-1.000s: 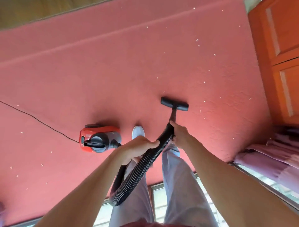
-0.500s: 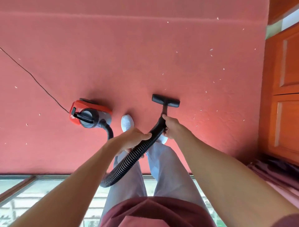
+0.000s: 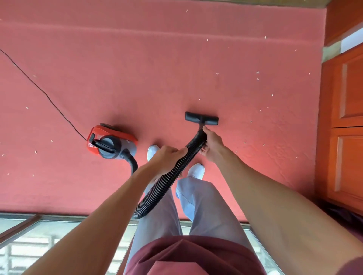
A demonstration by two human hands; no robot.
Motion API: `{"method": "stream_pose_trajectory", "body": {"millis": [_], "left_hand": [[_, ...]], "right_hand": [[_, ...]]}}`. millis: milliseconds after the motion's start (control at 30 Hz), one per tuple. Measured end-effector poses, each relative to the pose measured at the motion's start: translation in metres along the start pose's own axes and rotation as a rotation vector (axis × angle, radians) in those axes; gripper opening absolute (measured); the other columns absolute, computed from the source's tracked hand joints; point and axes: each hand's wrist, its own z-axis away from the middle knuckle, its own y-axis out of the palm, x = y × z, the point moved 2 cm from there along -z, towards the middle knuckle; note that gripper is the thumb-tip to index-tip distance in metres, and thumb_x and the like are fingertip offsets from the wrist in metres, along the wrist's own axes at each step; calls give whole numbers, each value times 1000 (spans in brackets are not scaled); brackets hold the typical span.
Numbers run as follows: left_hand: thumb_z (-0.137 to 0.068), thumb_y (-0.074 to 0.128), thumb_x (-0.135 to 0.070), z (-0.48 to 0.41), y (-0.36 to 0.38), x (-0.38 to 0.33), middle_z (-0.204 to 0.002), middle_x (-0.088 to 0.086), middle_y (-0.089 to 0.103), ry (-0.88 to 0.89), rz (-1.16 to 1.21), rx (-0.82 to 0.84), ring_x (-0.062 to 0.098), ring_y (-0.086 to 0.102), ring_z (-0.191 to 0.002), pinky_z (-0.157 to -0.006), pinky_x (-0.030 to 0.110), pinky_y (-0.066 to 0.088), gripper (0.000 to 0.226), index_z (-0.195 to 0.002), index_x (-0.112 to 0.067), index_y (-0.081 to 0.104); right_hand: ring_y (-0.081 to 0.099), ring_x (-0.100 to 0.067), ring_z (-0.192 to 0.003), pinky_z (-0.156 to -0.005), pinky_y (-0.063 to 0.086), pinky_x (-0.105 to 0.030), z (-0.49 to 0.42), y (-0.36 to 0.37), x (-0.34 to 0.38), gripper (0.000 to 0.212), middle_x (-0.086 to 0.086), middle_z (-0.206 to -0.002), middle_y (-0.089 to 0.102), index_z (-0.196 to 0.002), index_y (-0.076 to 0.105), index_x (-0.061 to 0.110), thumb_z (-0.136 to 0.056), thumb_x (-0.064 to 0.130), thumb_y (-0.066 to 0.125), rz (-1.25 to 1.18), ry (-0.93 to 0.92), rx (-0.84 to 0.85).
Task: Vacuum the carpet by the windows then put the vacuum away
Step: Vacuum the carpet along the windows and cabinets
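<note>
Fingers of left hand (image 3: 167, 155) and right hand (image 3: 213, 145) curl round the ribbed black hose (image 3: 169, 182); flat black nozzle (image 3: 201, 118) rests on red carpet (image 3: 157, 68) — a hard tug may tip the red canister vacuum (image 3: 111, 143) nearby

Right edge: an orange wooden cabinet (image 3: 345, 125) with two panelled doors, one above the other. Above it, a pale strip of wall (image 3: 351, 42). Lower right corner: dark fabric (image 3: 341, 216), too blurred to identify. Centre: two white shoes (image 3: 196, 170), the left one set further forward, with grey trousers (image 3: 204, 206) above them. Bottom edge: a maroon shirt (image 3: 188, 255). Top edge: a narrow band of brown floor (image 3: 275, 2).
</note>
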Motion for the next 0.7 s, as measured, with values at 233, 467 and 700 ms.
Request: {"method": "stream_pose_trajectory", "body": {"millis": [233,467,700], "left_hand": [[-99,49,-41,-3,-9,-1,-66,9,69,-41,-156,37,24,71,-55,-52,26,55,46,-84,0,63],[-97,41,-54,-19,-25,-26,-67,8,71,26,-335,-60,18,67,-63,-54,28,45,54,-79,-9,65],[-89,56,-54,-31,-60,-66,-72,11,75,81,-368,-3,26,74,-68,-66,32,56,49,-75,-8,65]], "right_hand": [[64,-26,-92,-66,52,-34,-5,11,-13,39,-15,-111,67,-122,57,4,-93,29,64,-4,59,7],[65,-23,-93,-64,52,-33,6,28,25,41,-12,-110,66,-124,56,5,-93,32,64,37,58,-23],[56,-16,-68,-61,50,-27,22,42,73,19,-7,-82,58,-105,55,11,-95,26,59,103,81,-52]]}}
